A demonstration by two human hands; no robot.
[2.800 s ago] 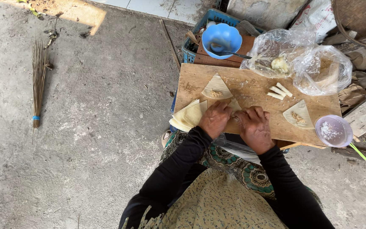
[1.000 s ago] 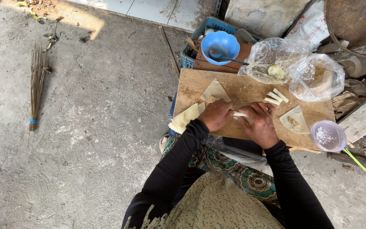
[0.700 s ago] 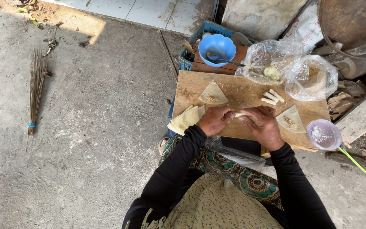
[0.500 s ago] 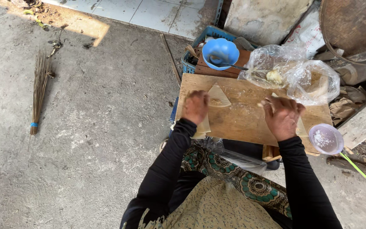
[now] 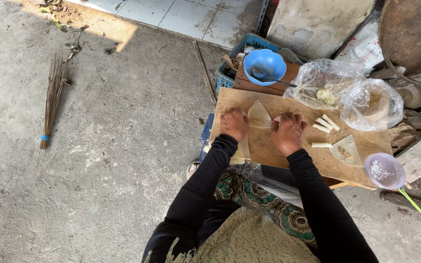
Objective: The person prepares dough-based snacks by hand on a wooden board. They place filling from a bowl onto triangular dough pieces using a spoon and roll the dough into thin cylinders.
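Left hand (image 5: 234,123) and right hand (image 5: 287,131), fingers curled, flank filled wrapper (image 5: 258,116); three finished rolls (image 5: 325,124) at 3 o'clock, another filled wrapper (image 5: 345,150) unrolled.

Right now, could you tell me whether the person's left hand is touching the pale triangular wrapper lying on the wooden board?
Touching. In the head view, the left hand has its fingertips on the left edge of the pale triangular wrapper, with no gap showing.
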